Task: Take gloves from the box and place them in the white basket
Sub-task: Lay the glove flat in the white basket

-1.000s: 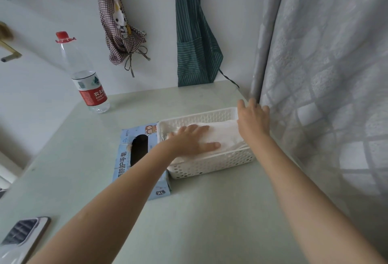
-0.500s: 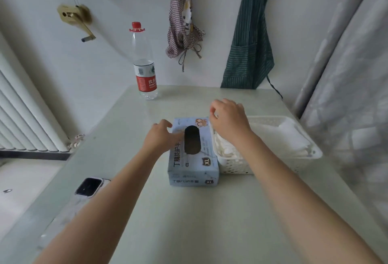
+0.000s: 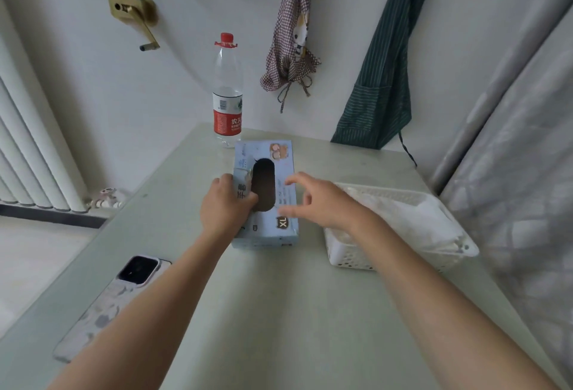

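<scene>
Glove box held at the table's middle, basket beside it.

The table [image 3: 279, 312] carries a white basket [image 3: 344, 254] holding white gloves [image 3: 412, 216], just right of the right hand [image 3: 319, 200], whose blurred fingers spread loosely over the box [image 3: 266, 231]. The left hand [image 3: 223, 206] grips the box's left edge, thumb at the opening. A phone [image 3: 111, 299] lies near the left forearm.

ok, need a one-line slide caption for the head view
Left hand grips the glove box while the open right hand reaches for its slot, white basket of gloves alongside.
</scene>
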`<state>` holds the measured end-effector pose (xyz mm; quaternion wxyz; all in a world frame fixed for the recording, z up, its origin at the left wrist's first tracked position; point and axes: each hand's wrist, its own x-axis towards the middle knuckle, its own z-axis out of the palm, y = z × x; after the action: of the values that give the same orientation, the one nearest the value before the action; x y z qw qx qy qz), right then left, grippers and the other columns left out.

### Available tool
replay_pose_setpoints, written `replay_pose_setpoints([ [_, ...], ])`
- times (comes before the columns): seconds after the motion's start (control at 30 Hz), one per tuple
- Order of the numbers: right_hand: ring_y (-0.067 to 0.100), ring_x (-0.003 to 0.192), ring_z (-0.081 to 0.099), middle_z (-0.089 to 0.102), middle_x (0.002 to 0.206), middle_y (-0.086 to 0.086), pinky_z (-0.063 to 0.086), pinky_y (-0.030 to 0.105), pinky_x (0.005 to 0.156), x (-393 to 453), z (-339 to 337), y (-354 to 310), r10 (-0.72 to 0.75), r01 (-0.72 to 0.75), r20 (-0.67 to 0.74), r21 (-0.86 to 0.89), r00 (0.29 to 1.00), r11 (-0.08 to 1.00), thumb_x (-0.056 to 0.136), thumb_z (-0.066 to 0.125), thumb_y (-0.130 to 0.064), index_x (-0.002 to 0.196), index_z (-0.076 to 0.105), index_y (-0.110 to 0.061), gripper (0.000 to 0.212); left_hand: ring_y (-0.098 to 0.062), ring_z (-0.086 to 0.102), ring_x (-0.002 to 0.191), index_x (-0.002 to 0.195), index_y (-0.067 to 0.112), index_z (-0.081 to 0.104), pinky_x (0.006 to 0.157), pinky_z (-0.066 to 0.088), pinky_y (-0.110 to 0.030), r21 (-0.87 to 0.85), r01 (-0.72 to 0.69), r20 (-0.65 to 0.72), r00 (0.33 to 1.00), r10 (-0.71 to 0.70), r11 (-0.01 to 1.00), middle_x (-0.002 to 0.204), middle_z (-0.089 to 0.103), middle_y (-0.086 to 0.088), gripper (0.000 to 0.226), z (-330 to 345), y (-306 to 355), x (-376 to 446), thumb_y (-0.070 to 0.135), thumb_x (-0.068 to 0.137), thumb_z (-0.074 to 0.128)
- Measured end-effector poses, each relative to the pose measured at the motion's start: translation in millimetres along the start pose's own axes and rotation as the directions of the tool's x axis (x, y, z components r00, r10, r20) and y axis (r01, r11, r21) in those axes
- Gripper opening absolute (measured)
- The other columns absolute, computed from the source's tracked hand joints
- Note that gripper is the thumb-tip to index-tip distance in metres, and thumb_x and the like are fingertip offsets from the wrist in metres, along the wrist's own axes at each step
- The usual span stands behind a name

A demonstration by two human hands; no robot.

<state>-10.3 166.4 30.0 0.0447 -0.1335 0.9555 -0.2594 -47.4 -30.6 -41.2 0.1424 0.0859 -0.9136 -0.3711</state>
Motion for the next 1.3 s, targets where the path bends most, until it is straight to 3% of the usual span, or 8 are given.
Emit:
replay_pose_setpoints([
  [0.1,0.018,0.101,0.057,0.049,0.121,-0.002,0.049,0.032,0.08,6.8,17.3,-6.3,-0.031,0.06,0.099,-0.304,0.995,0.951,0.074,0.075,-0.056,0.146,0.016,-0.053,0.093,-0.032,0.057,0.087,0.112,0.008,0.049,0.066,0.04,-0.035,-0.072,-0.05,-0.137,0.99,0.04,0.996,0.108,0.054,-0.009,0.042,-1.0,9.6,3.5,0.035,0.084,0.065],
  [0.2,0.031,0.089,0.059,0.046,0.119,0.009,0.048,0.034,0.069,27.5,32.4,0.8,-0.07,0.049,-0.026,-0.494,0.997,0.868,0.088,0.065,-0.037,0.145,0.023,-0.045,0.071,-0.031,0.059,0.096,0.125,0.01,0.044,0.068,0.04,-0.034,-0.116,-0.086,-0.166,0.984,0.066,0.99,0.118,0.054,-0.01,0.05,2.2,15.4,11.1,0.034,0.087,0.065],
  [0.7,0.029,0.088,0.056,0.046,0.123,0.013,0.049,0.034,0.075,106.8,51.1,21.8,0.102,-0.093,0.025,-0.231,0.995,0.969,0.093,0.059,-0.027,0.148,0.024,-0.04,0.067,-0.021,0.057,0.101,0.138,0.014,0.047,0.076,0.046,-0.03,-0.277,0.081,0.246,0.969,-0.011,0.957,0.122,0.057,-0.004,0.052,24.0,-3.1,53.1,0.015,0.088,0.058],
  [0.83,0.032,0.098,0.056,0.038,0.121,0.009,0.048,0.038,0.082,81.9,34.7,23.2,0.054,-0.074,-0.129,-0.15,0.99,0.986,0.092,0.056,-0.028,0.149,0.017,-0.038,0.07,-0.021,0.048,0.121,0.127,0.014,0.058,0.097,0.041,-0.031,-0.234,-0.068,0.022,0.997,0.075,0.97,0.13,0.052,-0.005,0.041,24.5,12.4,47.1,0.017,0.086,0.059],
  [0.9,0.031,0.098,0.053,0.037,0.123,0.009,0.043,0.037,0.081,60.1,14.4,30.5,0.05,-0.096,-0.293,-0.145,0.955,0.985,0.093,0.054,-0.025,0.147,0.023,-0.03,0.063,-0.018,0.054,0.095,0.093,0.019,0.065,0.076,0.044,-0.028,-0.22,-0.142,-0.006,0.989,0.145,0.965,0.098,0.057,0.001,0.014,27.4,43.5,31.5,0.019,0.084,0.055],
  [1.03,0.028,0.102,0.051,0.049,0.118,0.008,0.04,0.038,0.086,11.4,-26.5,62.4,0.08,-0.174,-0.478,-0.156,0.875,0.972,0.091,0.054,-0.024,0.124,0.049,-0.016,0.034,-0.024,0.064,0.063,0.072,0.007,0.06,0.065,0.052,-0.03,0.049,-0.092,0.528,0.848,0.053,0.995,0.074,0.068,-0.004,0.037,43.1,111.3,-9.2,0.035,0.091,0.045],
  [1.13,0.018,0.073,0.052,0.056,0.079,0.002,0.04,0.032,0.064,-28.8,-44.4,81.7,0.166,-0.193,-0.279,-0.07,0.946,0.979,0.085,0.062,-0.041,0.079,0.057,-0.011,0.031,-0.026,0.067,0.061,0.086,0.001,0.06,0.062,0.056,-0.031,0.231,-0.071,0.777,0.614,-0.14,0.97,0.08,0.068,-0.012,0.039,53.0,137.7,-37.6,0.034,0.097,0.044],
  [1.3,0.015,0.062,0.042,0.048,0.07,-0.002,0.033,0.031,0.06,-64.8,-53.3,93.4,0.207,-0.207,-0.019,-0.132,0.978,0.969,0.067,0.073,-0.067,0.069,0.049,-0.018,0.056,-0.028,0.071,0.062,0.09,-0.003,0.055,0.065,0.061,-0.036,0.06,0.123,0.607,0.784,-0.134,0.991,0.07,0.069,-0.012,0.018,61.1,130.4,-44.7,0.011,0.096,0.047],
])
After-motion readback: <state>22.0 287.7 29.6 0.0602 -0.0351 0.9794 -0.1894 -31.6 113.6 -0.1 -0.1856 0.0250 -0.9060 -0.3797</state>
